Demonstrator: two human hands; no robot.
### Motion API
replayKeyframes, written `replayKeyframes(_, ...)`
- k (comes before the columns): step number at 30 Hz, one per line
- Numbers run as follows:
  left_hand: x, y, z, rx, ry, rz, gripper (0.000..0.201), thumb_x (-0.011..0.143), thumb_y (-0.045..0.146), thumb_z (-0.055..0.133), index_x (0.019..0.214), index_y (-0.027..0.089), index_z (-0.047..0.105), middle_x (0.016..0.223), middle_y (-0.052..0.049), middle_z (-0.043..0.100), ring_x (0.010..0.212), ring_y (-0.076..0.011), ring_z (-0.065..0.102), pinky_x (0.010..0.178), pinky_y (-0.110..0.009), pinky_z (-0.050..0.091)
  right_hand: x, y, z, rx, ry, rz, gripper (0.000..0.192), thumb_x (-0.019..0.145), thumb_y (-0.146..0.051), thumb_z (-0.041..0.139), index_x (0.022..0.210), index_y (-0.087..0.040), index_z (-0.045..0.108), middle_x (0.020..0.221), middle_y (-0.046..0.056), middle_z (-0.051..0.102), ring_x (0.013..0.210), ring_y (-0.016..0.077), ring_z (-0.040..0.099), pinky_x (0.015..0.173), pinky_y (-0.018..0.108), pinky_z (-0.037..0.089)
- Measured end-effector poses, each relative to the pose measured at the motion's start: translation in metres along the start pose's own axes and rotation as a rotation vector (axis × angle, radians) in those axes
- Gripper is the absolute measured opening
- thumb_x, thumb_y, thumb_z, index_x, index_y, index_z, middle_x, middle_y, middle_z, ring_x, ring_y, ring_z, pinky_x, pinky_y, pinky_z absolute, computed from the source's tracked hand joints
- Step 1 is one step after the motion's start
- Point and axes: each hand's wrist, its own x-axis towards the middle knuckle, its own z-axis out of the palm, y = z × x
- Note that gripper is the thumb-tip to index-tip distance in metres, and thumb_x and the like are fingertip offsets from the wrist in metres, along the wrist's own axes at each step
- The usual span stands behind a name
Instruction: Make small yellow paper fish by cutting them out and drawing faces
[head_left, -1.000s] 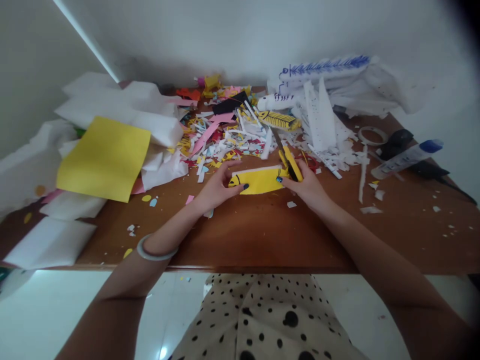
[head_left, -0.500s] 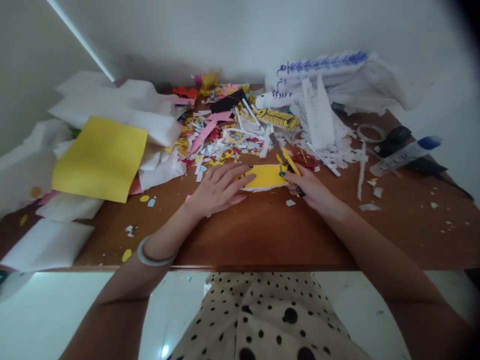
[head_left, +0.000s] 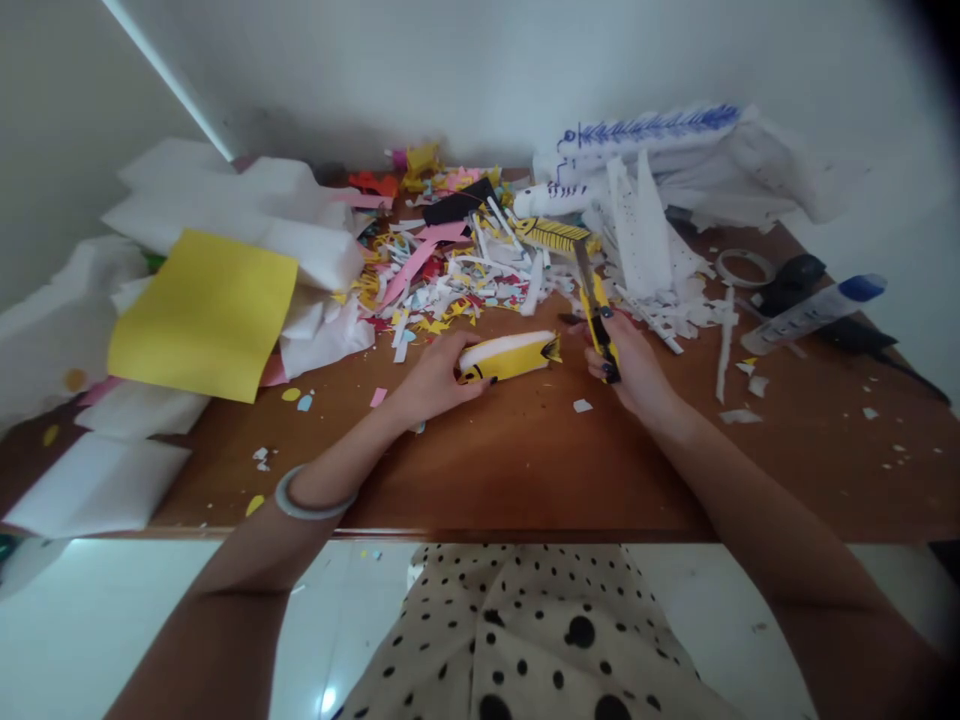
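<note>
My left hand (head_left: pixel 441 380) is closed around the left end of a yellow and white foam fish (head_left: pixel 510 358), whose surface carries black marker lines. The fish is turned on its side, so its white foam edge shows, and its notched, black-lined tail points right. In my right hand (head_left: pixel 630 360) is a yellow and black utility knife (head_left: pixel 596 310), with its long blade out and pointing up and away. The blade is apart from the fish. Just behind the blade lies a second yellow fish-like piece (head_left: pixel 555 234) with black stripes.
Colourful paper and foam scraps (head_left: pixel 465 280) are heaped at the back. White foam sheets (head_left: pixel 247 220) and a yellow sheet (head_left: pixel 202 315) lie left. At right are a tape roll (head_left: pixel 744 268), a glue tube (head_left: pixel 814 312) and a black tool with a cord (head_left: pixel 795 285).
My left hand has gone from lying flat on the yellow piece to gripping its end and tipping it up. My right hand has drawn the knife away to the right.
</note>
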Motion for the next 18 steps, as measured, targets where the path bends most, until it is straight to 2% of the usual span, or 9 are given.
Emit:
replayKeyframes(3, -0.001, 0.000, -0.001, 0.008, 0.076, 0.021, 0.041, 0.075, 0.032, 0.067, 0.113, 0.020, 0.057, 0.114, -0.008, 0.064, 0.101, -0.0225, 0.059, 0.084, -0.033, 0.048, -0.002, 0.001, 0.001, -0.080, -0.045, -0.059, 0.040, 0.082, -0.062, 0.056, 0.099, -0.026, 0.052, 0.087, 0.000, 0.063, 0.045, 0.0064, 0.032, 0.043, 0.025, 0.024)
replayKeyframes(6, -0.001, -0.003, 0.001, -0.062, 0.052, -0.045, 0.036, 0.076, 0.030, 0.066, 0.109, 0.019, 0.058, 0.106, -0.005, 0.066, 0.088, -0.0177, 0.061, 0.074, -0.028, 0.048, -0.006, 0.003, 0.004, -0.172, -0.124, -0.086, 0.038, 0.082, -0.057, 0.059, 0.101, -0.026, 0.052, 0.079, -0.001, 0.062, 0.045, 0.0073, 0.035, 0.043, 0.024, 0.026)
replayKeyframes(9, 0.001, -0.007, 0.003, -0.144, 0.035, -0.130, 0.030, 0.077, 0.033, 0.066, 0.103, 0.019, 0.059, 0.092, -0.001, 0.066, 0.075, -0.0140, 0.059, 0.067, -0.024, 0.046, -0.009, 0.003, 0.005, -0.250, -0.191, -0.134, 0.035, 0.085, -0.048, 0.058, 0.111, -0.026, 0.051, 0.081, -0.001, 0.064, 0.048, 0.0088, 0.040, 0.045, 0.023, 0.030)
replayKeyframes(12, 0.002, -0.009, 0.002, -0.148, 0.082, -0.179, 0.028, 0.075, 0.034, 0.068, 0.096, 0.019, 0.059, 0.086, 0.000, 0.065, 0.070, -0.0131, 0.057, 0.064, -0.024, 0.044, -0.011, 0.001, 0.004, -0.423, -0.186, -0.244, 0.036, 0.085, -0.038, 0.059, 0.119, -0.027, 0.052, 0.097, 0.003, 0.068, 0.067, 0.0143, 0.057, 0.056, 0.025, 0.042)
replayKeyframes(15, 0.004, -0.011, 0.000, -0.128, 0.162, -0.218, 0.031, 0.072, 0.032, 0.068, 0.099, 0.019, 0.059, 0.086, 0.001, 0.064, 0.067, -0.0121, 0.054, 0.063, -0.023, 0.043, -0.012, -0.001, 0.001, -0.618, -0.166, -0.345, 0.036, 0.081, -0.032, 0.064, 0.116, -0.027, 0.060, 0.107, 0.005, 0.069, 0.090, 0.0216, 0.064, 0.070, 0.031, 0.048)
replayKeyframes(16, 0.005, -0.013, -0.001, -0.135, 0.189, -0.232, 0.032, 0.072, 0.032, 0.068, 0.100, 0.019, 0.059, 0.085, 0.001, 0.063, 0.067, -0.0117, 0.054, 0.063, -0.023, 0.043, -0.012, -0.001, 0.001, -0.640, -0.169, -0.342, 0.035, 0.081, -0.031, 0.064, 0.116, -0.027, 0.061, 0.105, 0.004, 0.070, 0.090, 0.0223, 0.064, 0.071, 0.031, 0.049)
replayKeyframes(18, 0.007, -0.017, -0.001, -0.209, 0.248, -0.255, 0.034, 0.071, 0.036, 0.069, 0.098, 0.019, 0.059, 0.084, 0.002, 0.062, 0.067, -0.0117, 0.054, 0.063, -0.023, 0.044, -0.012, 0.001, 0.001, -0.585, -0.202, -0.259, 0.033, 0.084, -0.035, 0.061, 0.116, -0.027, 0.061, 0.097, 0.004, 0.072, 0.074, 0.0194, 0.064, 0.063, 0.030, 0.049)
